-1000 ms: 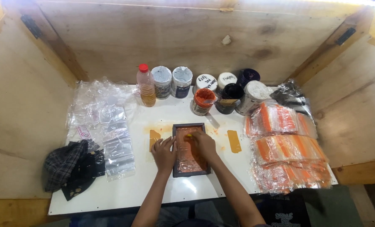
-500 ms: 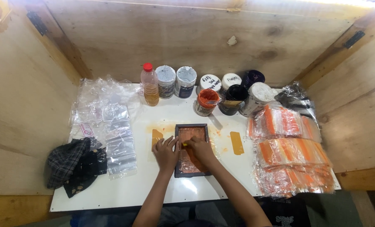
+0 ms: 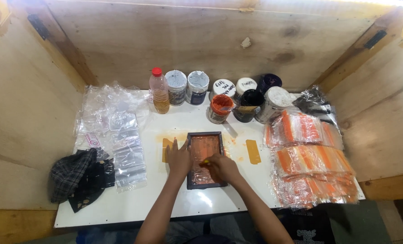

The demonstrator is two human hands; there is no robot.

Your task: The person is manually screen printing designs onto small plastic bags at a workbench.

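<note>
The dark-framed screen (image 3: 205, 159), its mesh smeared orange, lay just below the orange paint jar (image 3: 219, 108). The left hand (image 3: 179, 158) pressed its frame, fingers spread; the right hand (image 3: 221, 166) pinched a small yellow tool (image 3: 206, 161) on the mesh.

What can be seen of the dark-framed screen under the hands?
The screen is a small rectangle with a dark, near-black frame around a mesh panel smeared with orange ink. It lies flat on the white table, long side running away from the person, just in front of the row of jars. The left hand presses flat on its left edge. The right hand rests on the mesh near the lower right, holding something small and yellowish against it; what it is cannot be told.
</note>
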